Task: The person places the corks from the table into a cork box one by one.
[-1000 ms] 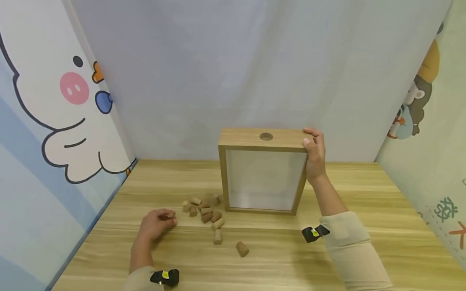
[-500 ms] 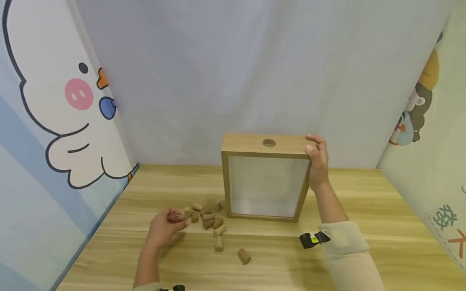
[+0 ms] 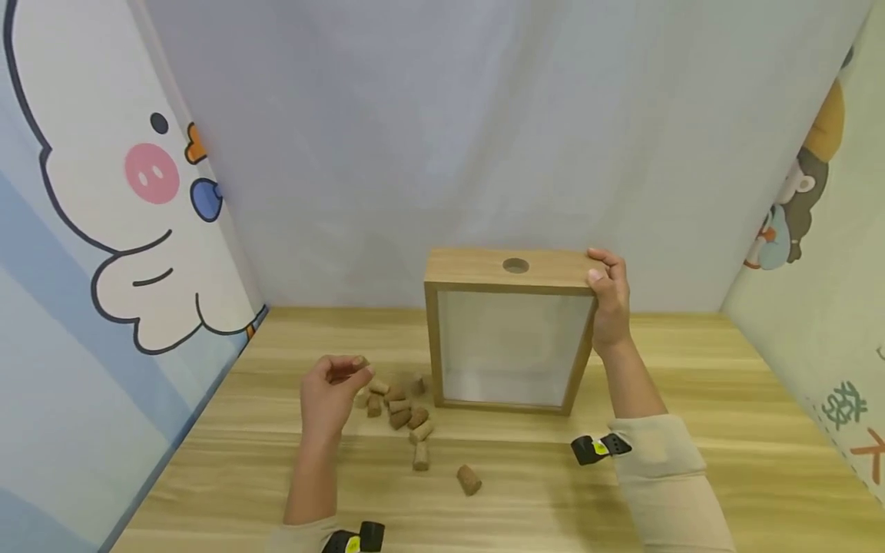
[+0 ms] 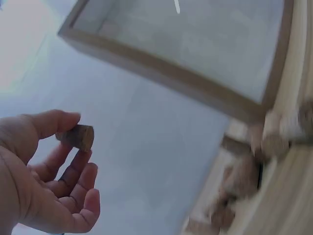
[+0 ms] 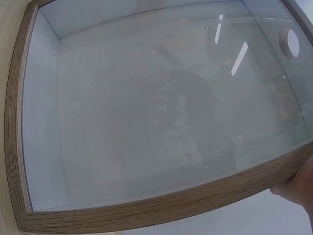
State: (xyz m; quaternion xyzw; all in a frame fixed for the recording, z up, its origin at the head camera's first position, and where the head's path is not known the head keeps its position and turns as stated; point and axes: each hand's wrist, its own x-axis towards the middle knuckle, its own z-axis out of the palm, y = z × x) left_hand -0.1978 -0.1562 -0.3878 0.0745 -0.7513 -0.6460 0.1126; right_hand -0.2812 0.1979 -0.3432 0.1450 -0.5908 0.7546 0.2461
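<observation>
Over by the left edge of the worktop point(image 3: 539, 491), my left hand point(image 3: 329, 395) pinched a cork point(image 4: 81, 137), seemingly aloft; my right hand point(image 3: 611, 299) gripped the box point(image 3: 512, 346) near the back edge!

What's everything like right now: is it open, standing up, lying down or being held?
Wooden box: standing up on the table
Round hole: open, no cork in it
Held cork: pinched, lifted off the table
Lone cork: lying on its side
Other corks: loosely clustered
Left hand: pinching a cork
Right hand: gripping the box's upper corner
Curtain: hanging
</observation>
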